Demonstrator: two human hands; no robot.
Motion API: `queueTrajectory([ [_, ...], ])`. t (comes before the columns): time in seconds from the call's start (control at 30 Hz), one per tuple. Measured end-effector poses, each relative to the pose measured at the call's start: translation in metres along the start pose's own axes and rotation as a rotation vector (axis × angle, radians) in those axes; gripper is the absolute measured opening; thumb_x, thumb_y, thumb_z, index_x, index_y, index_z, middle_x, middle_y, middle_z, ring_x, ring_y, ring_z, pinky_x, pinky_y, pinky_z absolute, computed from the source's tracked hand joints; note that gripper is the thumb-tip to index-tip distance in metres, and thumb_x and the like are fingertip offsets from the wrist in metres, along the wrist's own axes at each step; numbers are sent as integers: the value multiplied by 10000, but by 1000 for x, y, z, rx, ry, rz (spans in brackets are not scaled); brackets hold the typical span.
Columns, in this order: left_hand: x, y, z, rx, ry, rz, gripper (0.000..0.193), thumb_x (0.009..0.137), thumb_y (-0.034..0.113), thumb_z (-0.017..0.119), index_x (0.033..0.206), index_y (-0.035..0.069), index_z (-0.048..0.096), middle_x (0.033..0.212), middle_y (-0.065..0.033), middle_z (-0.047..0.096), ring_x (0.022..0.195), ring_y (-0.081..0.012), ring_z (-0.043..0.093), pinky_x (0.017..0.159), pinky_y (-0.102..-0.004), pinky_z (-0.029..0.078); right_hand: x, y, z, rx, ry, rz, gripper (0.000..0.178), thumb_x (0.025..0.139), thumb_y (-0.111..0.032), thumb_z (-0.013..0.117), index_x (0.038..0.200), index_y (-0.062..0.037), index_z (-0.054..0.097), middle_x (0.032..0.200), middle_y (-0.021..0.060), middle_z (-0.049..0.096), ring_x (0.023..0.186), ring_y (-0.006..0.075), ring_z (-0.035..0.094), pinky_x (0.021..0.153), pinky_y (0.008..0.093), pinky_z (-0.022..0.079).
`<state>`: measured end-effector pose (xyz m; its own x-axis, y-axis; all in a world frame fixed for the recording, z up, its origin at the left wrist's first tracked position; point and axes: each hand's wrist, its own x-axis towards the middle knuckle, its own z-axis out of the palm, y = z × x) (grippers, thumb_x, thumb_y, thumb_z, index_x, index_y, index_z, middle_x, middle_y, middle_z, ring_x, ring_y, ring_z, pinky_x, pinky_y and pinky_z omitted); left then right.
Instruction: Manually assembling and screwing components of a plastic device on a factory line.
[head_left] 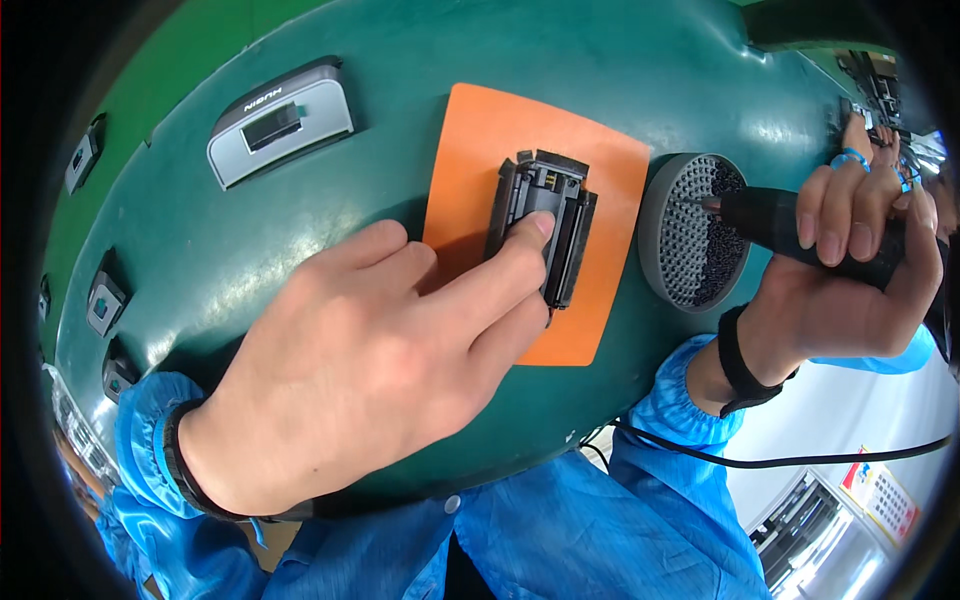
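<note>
Casing [558, 200] of black plastic, long and ridged, lies on the smooth orange mat [620, 195], our left hand [370, 350] resting its index fingertip on it with the outer fingers curled; whether the thumb pinches it, we cannot tell. Right of the mat, our right hand [845, 310] wraps round a black screwdriver [768, 219], its metal tip over a round, bumpy grey dish [651, 250] holding tiny dark pieces [722, 250]. Left of the mat, we see an arched silver shell [325, 105] on the glossy green table [390, 170].

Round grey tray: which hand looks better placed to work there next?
Likely the right hand: it holds the dark tool whose tip points at the tray. The left hand is farther off, fingers on the black device.
</note>
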<state>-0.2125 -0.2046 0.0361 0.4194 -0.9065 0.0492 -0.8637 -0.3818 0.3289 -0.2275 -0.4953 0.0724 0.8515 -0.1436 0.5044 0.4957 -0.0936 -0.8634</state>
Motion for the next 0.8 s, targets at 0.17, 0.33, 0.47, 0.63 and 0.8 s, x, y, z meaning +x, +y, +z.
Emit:
queueTrajectory([
  [0.17,1,2,-1,-4,-28,-26,612,585,220,877,1140,32,701,1457,-73,594,654,-163,562,649,-302,473,-5,-1,2,-43,86,-17,170,978,-201,493,865,-90,555,647,11,436,531,100,421,517,264,371],
  [0.33,-2,-2,-1,-18,-36,-1,644,582,227,885,1172,48,696,1462,-53,591,644,-164,547,644,-310,474,-5,2,4,-29,59,-18,196,981,-203,484,833,-88,538,647,15,432,531,103,423,517,269,373],
  [0.47,-6,-3,-5,37,-53,-2,643,590,228,886,1181,63,692,1446,-22,596,656,-159,553,654,-313,483,-12,2,24,-44,171,-1,221,990,-209,487,820,-75,532,659,17,427,530,107,416,525,275,365],
  [0.63,-8,-7,4,-21,5,51,607,611,183,874,1177,76,682,1400,20,602,688,-164,579,673,-316,498,-19,-30,-2,112,153,-33,228,970,-185,501,798,-40,534,626,-7,423,495,93,406,487,269,361],
  [0.8,-14,-12,14,32,20,53,428,704,131,807,1117,91,704,1284,43,633,650,-170,571,641,-308,498,-36,-49,19,258,12,41,158,908,-138,618,879,-69,479,647,5,456,504,92,415,525,259,397],
])
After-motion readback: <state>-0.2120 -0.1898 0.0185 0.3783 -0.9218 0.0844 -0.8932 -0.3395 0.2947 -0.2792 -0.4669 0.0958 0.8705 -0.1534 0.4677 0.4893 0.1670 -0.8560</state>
